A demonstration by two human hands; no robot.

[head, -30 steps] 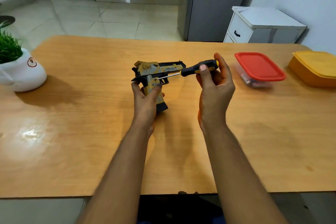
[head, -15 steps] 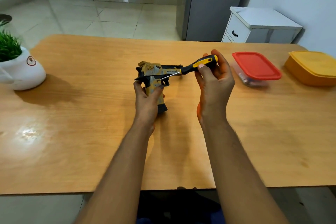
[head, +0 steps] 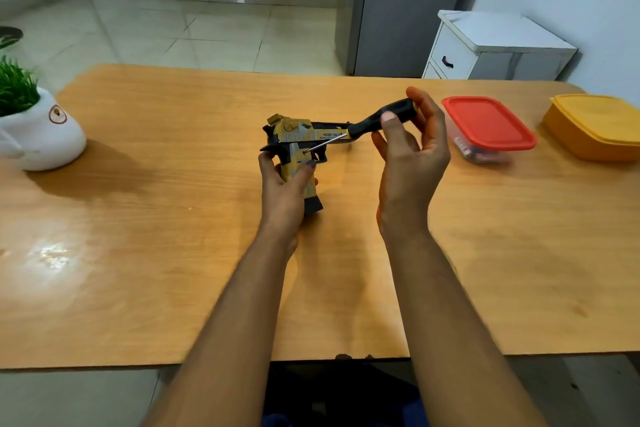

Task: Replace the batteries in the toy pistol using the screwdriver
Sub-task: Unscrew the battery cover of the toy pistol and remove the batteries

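Observation:
A yellow-and-black toy pistol (head: 301, 137) is held upright over the middle of the wooden table (head: 138, 218), barrel pointing right. My left hand (head: 285, 184) grips its handle from below. My right hand (head: 412, 146) pinches the black handle of the screwdriver (head: 377, 121) between thumb and fingers. The thin metal shaft slants down to the left, and its tip sits on the pistol's grip just below the slide.
A clear box with a red lid (head: 486, 127) stands to the right of my right hand, and a yellow lidded box (head: 595, 127) lies further right. A white pot with a green plant (head: 38, 128) sits at the left edge. A white drawer cabinet (head: 491, 49) stands beyond the table.
The screwdriver handle has turned in my right fingers, so its yellow stripe no longer shows. Its tip has stayed on the pistol's grip. My left hand keeps the same hold.

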